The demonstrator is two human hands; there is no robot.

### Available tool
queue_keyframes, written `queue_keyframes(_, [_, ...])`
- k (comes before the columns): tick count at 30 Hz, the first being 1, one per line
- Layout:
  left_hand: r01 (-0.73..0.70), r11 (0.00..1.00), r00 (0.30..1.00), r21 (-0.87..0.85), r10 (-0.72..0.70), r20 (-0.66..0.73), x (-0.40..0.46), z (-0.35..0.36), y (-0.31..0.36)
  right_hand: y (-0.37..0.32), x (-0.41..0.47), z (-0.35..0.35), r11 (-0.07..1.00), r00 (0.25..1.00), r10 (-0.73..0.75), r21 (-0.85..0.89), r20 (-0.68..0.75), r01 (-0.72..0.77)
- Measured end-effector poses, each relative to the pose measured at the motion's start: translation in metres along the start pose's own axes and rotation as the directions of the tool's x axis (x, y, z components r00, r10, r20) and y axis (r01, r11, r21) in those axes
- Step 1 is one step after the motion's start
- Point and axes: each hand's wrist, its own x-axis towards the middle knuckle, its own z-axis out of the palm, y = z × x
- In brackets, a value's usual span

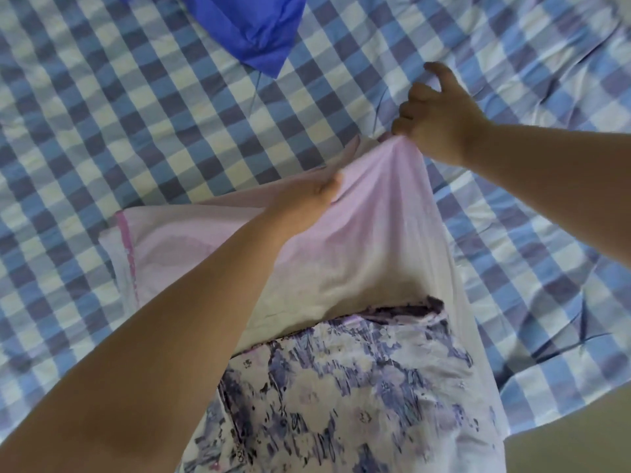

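Note:
A pale pink pillowcase point(368, 240) lies over a pillow on the checked bed, its far end lifted into a peak. My right hand point(440, 121) pinches that raised corner from above. My left hand point(317, 189) lies flat against the left side of the pink cloth, fingers straight and pointing away from me. A purple floral cloth point(341, 387) covers the near part of the pillow below the pink opening.
A blue and white checked sheet point(136, 114) covers the bed all round. A bright blue folded cloth point(252, 29) sits at the top middle. A bare beige surface point(580, 431) shows past the sheet's edge at the lower right.

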Motion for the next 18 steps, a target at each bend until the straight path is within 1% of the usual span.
queue_keyframes(1, [0.077, 0.992, 0.994, -0.102, -0.085, -0.071, 0.008, -0.001, 0.001, -0.001, -0.004, 0.011, 0.997, 0.999, 0.055, 0.053, -0.003, -0.054])
queue_keyframes(2, [0.120, 0.981, 0.981, -0.152, -0.140, -0.134, 0.018, -0.003, 0.001, -0.004, -0.010, 0.022, 0.973, 0.987, 0.151, 0.169, 0.055, -0.158])
queue_keyframes(3, [0.153, 0.974, 0.971, -0.168, -0.179, -0.157, 0.027, -0.005, 0.002, -0.009, -0.015, 0.028, 0.903, 0.954, 0.266, 0.310, 0.138, -0.297])
queue_keyframes(4, [0.161, 0.975, 0.969, -0.151, -0.185, -0.164, 0.036, -0.005, 0.002, -0.013, -0.018, 0.030, 0.769, 0.900, 0.391, 0.469, 0.192, -0.434])
queue_keyframes(5, [0.164, 0.978, 0.969, -0.129, -0.184, -0.163, 0.043, -0.004, 0.002, -0.016, -0.021, 0.032, 0.584, 0.827, 0.506, 0.609, 0.244, -0.537])
queue_keyframes(6, [0.150, 0.984, 0.973, -0.101, -0.165, -0.163, 0.051, -0.003, 0.002, -0.018, -0.022, 0.040, 0.367, 0.739, 0.585, 0.704, 0.334, -0.608])
queue_keyframes(7, [0.132, 0.989, 0.977, -0.072, -0.143, -0.159, 0.058, 0.000, 0.003, -0.018, -0.025, 0.047, 0.175, 0.647, 0.615, 0.722, 0.451, -0.669])
queue_keyframes(8, [0.104, 0.994, 0.981, -0.031, -0.108, -0.158, 0.063, 0.002, 0.006, -0.018, -0.029, 0.059, 0.034, 0.567, 0.590, 0.685, 0.574, -0.728])
queue_keyframes(9, [0.072, 0.997, 0.985, 0.024, -0.068, -0.161, 0.067, 0.005, 0.011, -0.021, -0.035, 0.069, -0.055, 0.521, 0.530, 0.641, 0.669, -0.766])
queue_keyframes(10, [0.040, 0.995, 0.986, 0.091, -0.025, -0.162, 0.072, 0.008, 0.018, -0.027, -0.043, 0.079, -0.124, 0.514, 0.455, 0.623, 0.727, -0.772])
queue_keyframes(11, [0.025, 0.985, 0.988, 0.172, 0.002, -0.154, 0.078, 0.012, 0.025, -0.035, -0.051, 0.088, -0.184, 0.531, 0.395, 0.631, 0.750, -0.754])
queue_keyframes(12, [0.024, 0.962, 0.989, 0.271, 0.017, -0.149, 0.083, 0.017, 0.032, -0.042, -0.058, 0.097, -0.239, 0.549, 0.362, 0.645, 0.753, -0.726])
queue_keyframes(13, [0.049, 0.930, 0.989, 0.364, 0.005, -0.147, 0.087, 0.022, 0.038, -0.047, -0.063, 0.103, -0.288, 0.563, 0.349, 0.657, 0.749, -0.696])
queue_keyframes(14, [0.087, 0.903, 0.987, 0.421, -0.022, -0.157, 0.092, 0.026, 0.041, -0.051, -0.067, 0.109, -0.329, 0.573, 0.350, 0.670, 0.741, -0.666])
queue_keyframes(16, [0.187, 0.884, 0.973, 0.428, -0.108, -0.202, 0.102, 0.029, 0.043, -0.055, -0.070, 0.114, -0.357, 0.587, 0.371, 0.694, 0.720, -0.625])
queue_keyframes(18, [0.265, 0.886, 0.957, 0.380, -0.192, -0.218, 0.111, 0.024, 0.042, -0.053, -0.069, 0.118, -0.388, 0.588, 0.355, 0.687, 0.727, -0.615])
